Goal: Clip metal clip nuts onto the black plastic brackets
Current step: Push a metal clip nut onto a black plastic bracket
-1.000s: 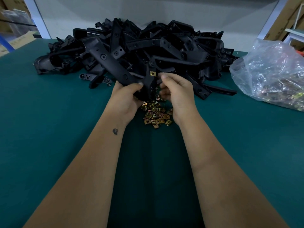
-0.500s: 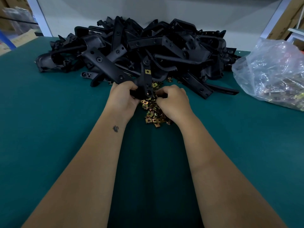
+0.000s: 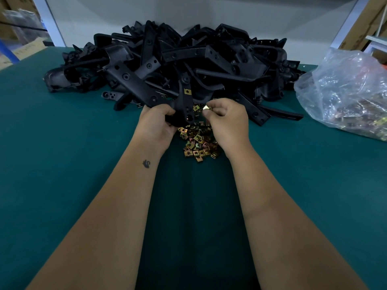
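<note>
1. Two hands are at work over the green table (image 3: 62, 164): the left hand (image 3: 156, 124) is wrapped round the lower end of a black plastic bracket (image 3: 185, 105), holding it upright above the loose pile of clip nuts (image 3: 199, 143).
2. The right hand (image 3: 226, 120) pinches a single clip nut (image 3: 206, 108) between thumb and fingertip, just beside the bracket's right edge; whether the two touch I cannot tell.
3. One fitted clip nut (image 3: 187, 91) already sits on the bracket's upper part, so this looks like a second fitting on the same piece.
4. The bracket seems light and stiff, a long moulded part with holes; a full grasp near its thick end, as here, should keep it from twisting while a nut is pushed on.
5. The clip nut is small, thin, springy metal, probably slick and sharp-edged. It is best held by its flat faces with the open mouth leading, then slid over the bracket's edge until its hole lines up.
6. Risk: a nut this small could tilt or slip out of the pinch.
7. Behind lie a heap of brackets (image 3: 209, 59) and, to the right, a clear plastic bag (image 3: 345, 91) of more nuts.
</note>
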{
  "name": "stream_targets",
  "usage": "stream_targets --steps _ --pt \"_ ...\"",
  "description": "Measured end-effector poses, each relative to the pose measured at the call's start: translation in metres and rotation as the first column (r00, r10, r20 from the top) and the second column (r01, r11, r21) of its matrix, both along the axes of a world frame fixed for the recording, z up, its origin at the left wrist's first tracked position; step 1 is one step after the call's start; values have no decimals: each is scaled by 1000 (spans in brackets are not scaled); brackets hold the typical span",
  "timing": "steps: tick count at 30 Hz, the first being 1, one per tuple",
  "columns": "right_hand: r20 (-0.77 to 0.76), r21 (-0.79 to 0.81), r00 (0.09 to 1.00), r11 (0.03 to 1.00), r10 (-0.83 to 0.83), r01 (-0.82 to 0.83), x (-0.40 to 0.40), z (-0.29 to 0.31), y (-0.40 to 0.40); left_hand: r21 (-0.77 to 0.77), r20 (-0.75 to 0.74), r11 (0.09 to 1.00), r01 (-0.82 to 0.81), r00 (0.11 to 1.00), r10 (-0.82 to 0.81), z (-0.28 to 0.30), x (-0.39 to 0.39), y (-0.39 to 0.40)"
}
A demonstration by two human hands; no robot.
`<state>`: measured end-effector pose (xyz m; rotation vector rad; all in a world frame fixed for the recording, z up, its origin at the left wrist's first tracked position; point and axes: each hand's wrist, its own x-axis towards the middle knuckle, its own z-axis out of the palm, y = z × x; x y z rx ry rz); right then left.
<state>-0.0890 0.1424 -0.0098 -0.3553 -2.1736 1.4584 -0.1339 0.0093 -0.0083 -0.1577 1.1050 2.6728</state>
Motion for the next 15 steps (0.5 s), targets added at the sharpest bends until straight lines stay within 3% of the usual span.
stream_targets --steps 4,11,15 --pt "-68 -112 998 993 18 -26 1 2 0 1 10 1000 -6 1000 6 0 0 0" --pt "-74 -135 996 989 48 -58 0 2 -2 5 33 1000 -11 999 11 0 -2 -2" --pt "-71 -216 992 969 104 -117 1 3 -3 -167 -32 977 -133 991 129 1 1 1"
